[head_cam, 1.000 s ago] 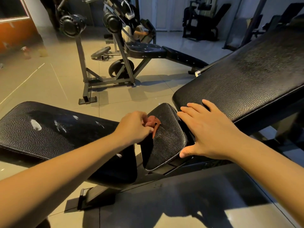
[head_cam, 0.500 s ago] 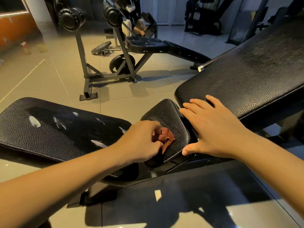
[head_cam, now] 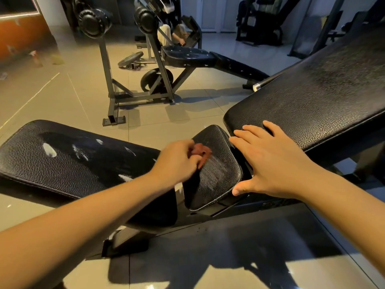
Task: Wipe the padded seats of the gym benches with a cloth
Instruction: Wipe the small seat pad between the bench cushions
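- Reddish cloth [head_cam: 201, 152] balled in our left hand [head_cam: 177, 161], which is curled tight round it — on the seat pad [head_cam: 216, 178].
- Our right hand [head_cam: 268, 161] spread just beside it — fingertips [head_cam: 246, 127] at the back pad [head_cam: 312, 101] edge.

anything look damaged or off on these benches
Yes. The long black padded bench on the left has white scuffed patches where the surface looks worn through. The far black bench seat shows similar white specks.
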The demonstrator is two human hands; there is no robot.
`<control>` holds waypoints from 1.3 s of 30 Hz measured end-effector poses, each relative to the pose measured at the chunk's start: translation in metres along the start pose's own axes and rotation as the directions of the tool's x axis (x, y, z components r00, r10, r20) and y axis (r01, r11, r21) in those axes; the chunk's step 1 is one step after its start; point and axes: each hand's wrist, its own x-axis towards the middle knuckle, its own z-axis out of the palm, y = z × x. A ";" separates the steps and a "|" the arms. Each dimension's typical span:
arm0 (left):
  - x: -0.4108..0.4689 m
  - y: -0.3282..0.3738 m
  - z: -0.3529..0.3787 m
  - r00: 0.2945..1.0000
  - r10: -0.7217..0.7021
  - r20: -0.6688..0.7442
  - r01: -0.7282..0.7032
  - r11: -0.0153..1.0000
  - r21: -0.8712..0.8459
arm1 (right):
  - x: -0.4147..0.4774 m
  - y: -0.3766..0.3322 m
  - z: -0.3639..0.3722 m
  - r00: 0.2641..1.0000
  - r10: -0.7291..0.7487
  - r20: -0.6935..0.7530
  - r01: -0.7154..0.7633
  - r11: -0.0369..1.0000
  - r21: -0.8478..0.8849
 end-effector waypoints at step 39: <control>-0.016 0.024 -0.039 0.980 -0.004 0.199 0.142 0.715 -0.685 | 0.004 -0.003 -0.020 0.989 0.141 -0.043 -0.101 0.858 0.503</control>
